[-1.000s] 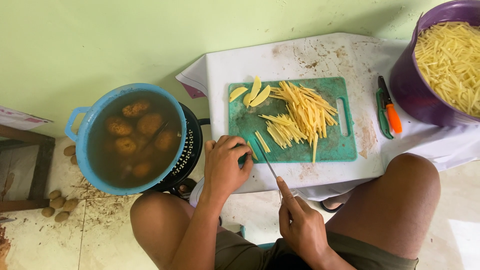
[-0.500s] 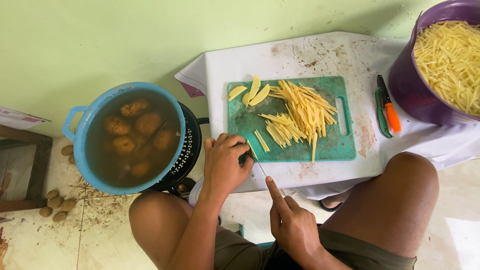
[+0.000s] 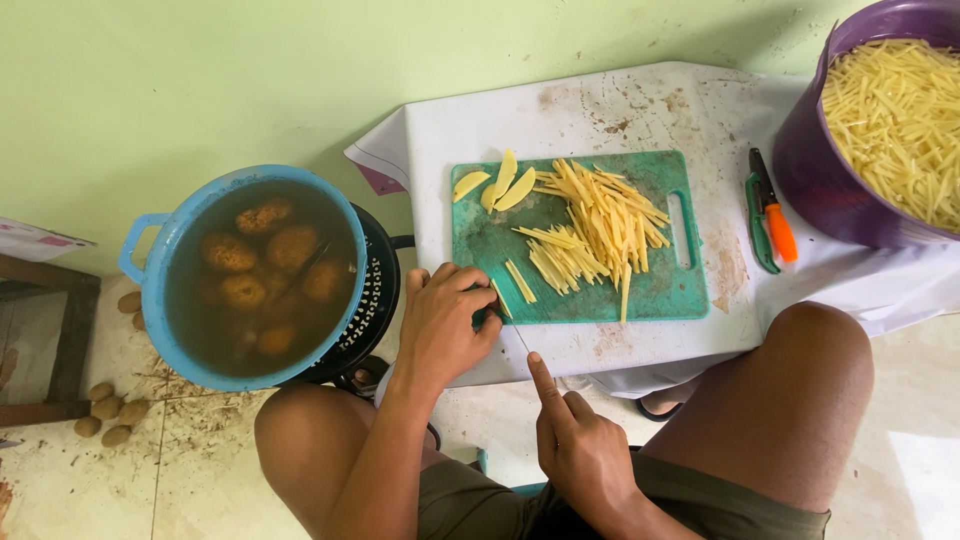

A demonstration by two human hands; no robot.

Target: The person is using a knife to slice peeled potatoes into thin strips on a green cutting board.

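Left hand [image 3: 445, 325] curls over a potato piece [image 3: 497, 297] at the green cutting board's [image 3: 480, 240] near corner; right hand [image 3: 580, 450] grips the knife [image 3: 520, 338]. Keep fingertips tucked, I'd say.

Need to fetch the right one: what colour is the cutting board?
Green, seen in the head view: the cutting board lies on the white table.

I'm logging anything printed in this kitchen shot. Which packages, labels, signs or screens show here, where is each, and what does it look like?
No screens or signs are in view.
Flat white packet or sheet: far left edge, on a dark wooden frame, white with a pink patch; cut off, so its kind is unclear.
White sheet: under the green cutting board, its corner showing a purple patch.
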